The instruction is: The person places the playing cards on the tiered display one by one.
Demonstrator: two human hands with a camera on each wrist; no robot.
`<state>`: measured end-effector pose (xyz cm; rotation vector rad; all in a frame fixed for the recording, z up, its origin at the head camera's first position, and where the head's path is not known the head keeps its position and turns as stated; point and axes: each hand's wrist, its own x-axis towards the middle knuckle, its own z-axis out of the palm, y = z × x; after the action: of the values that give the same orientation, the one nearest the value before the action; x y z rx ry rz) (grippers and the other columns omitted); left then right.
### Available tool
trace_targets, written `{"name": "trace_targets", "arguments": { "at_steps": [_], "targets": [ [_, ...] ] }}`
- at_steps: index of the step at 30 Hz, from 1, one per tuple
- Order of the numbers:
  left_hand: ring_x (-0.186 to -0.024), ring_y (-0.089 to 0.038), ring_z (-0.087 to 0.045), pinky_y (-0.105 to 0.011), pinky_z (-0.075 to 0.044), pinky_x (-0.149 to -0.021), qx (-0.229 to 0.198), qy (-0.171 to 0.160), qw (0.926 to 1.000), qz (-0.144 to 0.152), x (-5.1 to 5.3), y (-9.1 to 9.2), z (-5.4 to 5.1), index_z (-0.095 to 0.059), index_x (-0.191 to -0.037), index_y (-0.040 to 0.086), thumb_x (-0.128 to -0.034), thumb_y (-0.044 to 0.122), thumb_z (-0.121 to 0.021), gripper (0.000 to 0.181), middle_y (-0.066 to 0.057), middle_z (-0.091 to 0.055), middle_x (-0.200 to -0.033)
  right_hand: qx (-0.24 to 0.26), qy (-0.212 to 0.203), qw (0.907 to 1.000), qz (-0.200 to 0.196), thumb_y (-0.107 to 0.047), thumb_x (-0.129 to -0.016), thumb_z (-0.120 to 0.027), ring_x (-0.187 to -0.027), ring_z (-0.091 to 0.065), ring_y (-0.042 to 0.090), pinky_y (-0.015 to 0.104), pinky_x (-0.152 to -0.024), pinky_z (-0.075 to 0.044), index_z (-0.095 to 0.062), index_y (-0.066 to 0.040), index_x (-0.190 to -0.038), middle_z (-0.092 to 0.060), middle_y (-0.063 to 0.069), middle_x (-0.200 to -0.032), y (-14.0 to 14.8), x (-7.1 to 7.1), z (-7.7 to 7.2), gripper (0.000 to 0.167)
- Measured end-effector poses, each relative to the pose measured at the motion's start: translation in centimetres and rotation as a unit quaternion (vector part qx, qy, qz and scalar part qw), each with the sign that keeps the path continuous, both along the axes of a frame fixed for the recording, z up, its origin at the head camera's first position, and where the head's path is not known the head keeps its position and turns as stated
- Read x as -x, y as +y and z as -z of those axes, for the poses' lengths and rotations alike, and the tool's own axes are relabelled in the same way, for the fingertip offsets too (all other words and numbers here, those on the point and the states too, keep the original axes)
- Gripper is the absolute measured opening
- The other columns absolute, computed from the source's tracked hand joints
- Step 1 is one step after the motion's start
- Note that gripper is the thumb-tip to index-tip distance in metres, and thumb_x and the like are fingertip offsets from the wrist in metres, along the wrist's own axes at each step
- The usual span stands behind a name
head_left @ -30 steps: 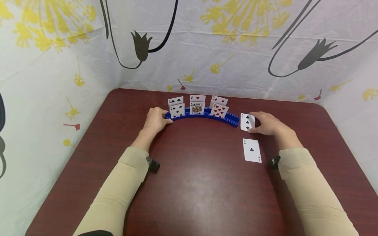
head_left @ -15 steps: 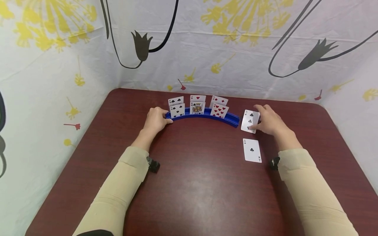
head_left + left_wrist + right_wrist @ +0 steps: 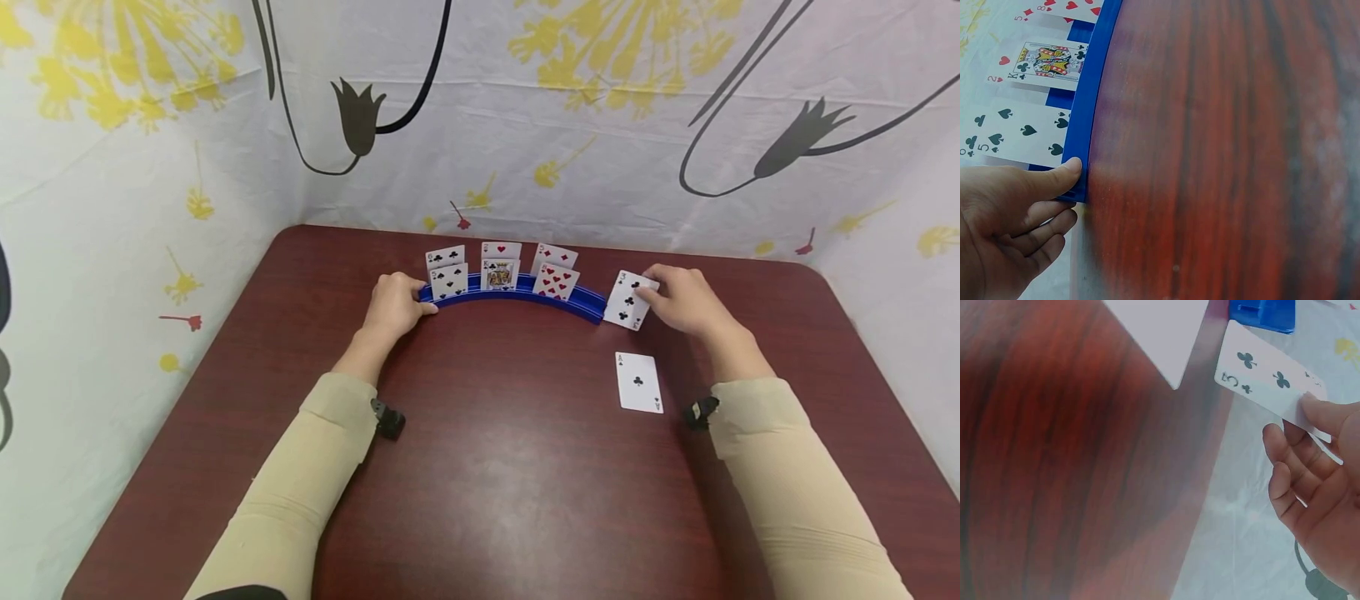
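Observation:
My left hand (image 3: pixel 395 302) grips the left end of a curved blue card holder (image 3: pixel 589 307), thumb on its front edge in the left wrist view. Between the thumb and fingers of my right hand (image 3: pixel 688 302) a three of clubs (image 3: pixel 627 302) is pinched, tilted, right by the holder's right end. In the holder stand a five of spades (image 3: pixel 450 283), a king of clubs (image 3: pixel 498 275) and an eight of hearts (image 3: pixel 556 282). Behind them rise a six of clubs (image 3: pixel 446 255), a two of hearts (image 3: pixel 500 249) and a five of diamonds (image 3: pixel 557 252).
An ace of clubs (image 3: pixel 637 383) lies face up on the brown table (image 3: pixel 495 467), nearer to me than the right hand. A white patterned cloth (image 3: pixel 465 100) hangs round the table's back and sides. Each wrist wears a small black camera (image 3: pixel 387 419).
My right hand has lifted and turned the three of clubs, bringing it left to the holder's right end. The left hand stays on the holder.

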<state>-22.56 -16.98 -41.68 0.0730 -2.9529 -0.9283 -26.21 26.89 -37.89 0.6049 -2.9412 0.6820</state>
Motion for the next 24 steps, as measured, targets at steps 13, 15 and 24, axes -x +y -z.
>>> {"name": "trace_targets", "arguments": {
  "at_steps": [13,15,24],
  "targets": [
    [-0.104,-0.026,-0.067,-0.042,-0.054,-0.092,-0.004,-0.002,1.0,-0.002,0.0,0.1,0.0,-0.07,-0.129,0.004,-0.086,0.022,-0.084,0.049,-0.017,-0.072,-0.116,0.05,0.101,0.9936,0.013,-0.013,-0.097,-0.068,-0.06,-0.053,0.022,0.04,-0.06,-0.041,-0.07,0.001,-0.102,-0.065,0.011,-0.069,-0.6,-0.1,-0.5,0.015],
    [-0.105,-0.026,-0.067,-0.042,-0.054,-0.092,-0.004,-0.003,1.0,-0.002,0.0,0.1,-0.1,-0.069,-0.13,0.004,-0.0862,0.022,-0.083,0.049,-0.017,-0.072,-0.117,0.058,0.114,0.9917,0.012,-0.013,-0.096,-0.069,-0.056,-0.05,0.018,0.035,-0.058,-0.04,-0.071,0.001,-0.102,-0.062,0.009,-0.064,-0.8,0.0,-0.7,0.015],
    [-0.106,-0.026,-0.068,-0.042,-0.054,-0.093,-0.008,-0.008,0.9999,-0.007,-0.1,0.1,-0.1,-0.069,-0.13,0.003,-0.0861,0.022,-0.084,0.05,-0.018,-0.072,-0.118,0.098,0.13,0.9867,0.009,-0.011,-0.096,-0.07,-0.053,-0.053,0.0,0.019,-0.051,-0.037,-0.071,0.003,-0.109,-0.07,0.013,-0.069,-1.9,-0.5,-1.7,0.02]
  ]
}}
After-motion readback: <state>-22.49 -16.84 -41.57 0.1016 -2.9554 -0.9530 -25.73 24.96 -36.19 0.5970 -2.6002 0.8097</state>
